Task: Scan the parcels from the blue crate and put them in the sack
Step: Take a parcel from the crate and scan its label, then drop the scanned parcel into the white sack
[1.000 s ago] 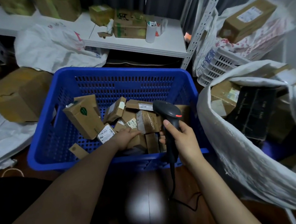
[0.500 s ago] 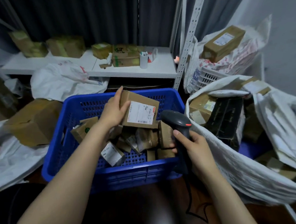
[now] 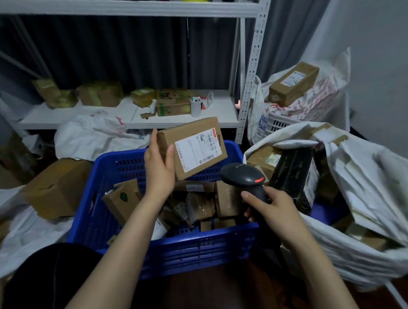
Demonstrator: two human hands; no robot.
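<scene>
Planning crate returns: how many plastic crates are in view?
2. The blue crate sits front and centre, holding parcels; a white crate lies beyond the sack, beside the shelf post. A blue patch under the sack could be a third, mostly hidden.

The left hand (image 3: pixel 159 167) holds a labelled parcel (image 3: pixel 193 147) above the blue crate (image 3: pixel 170 252) while the right hand (image 3: pixel 270 208) grips the scanner (image 3: pixel 245 178).

The parcel (image 3: pixel 185 133) in my left hand (image 3: pixel 160 173) is matt brown cardboard with a smooth white paper label (image 3: pixel 198 150). My right hand (image 3: pixel 273 207) grips a scanner (image 3: pixel 242 176) of black plastic, faintly shiny. The crate (image 3: pixel 199 247) is smooth blue perforated plastic. At three o'clock of it, the sack (image 3: pixel 335 249) is coarse white woven cloth.
</scene>
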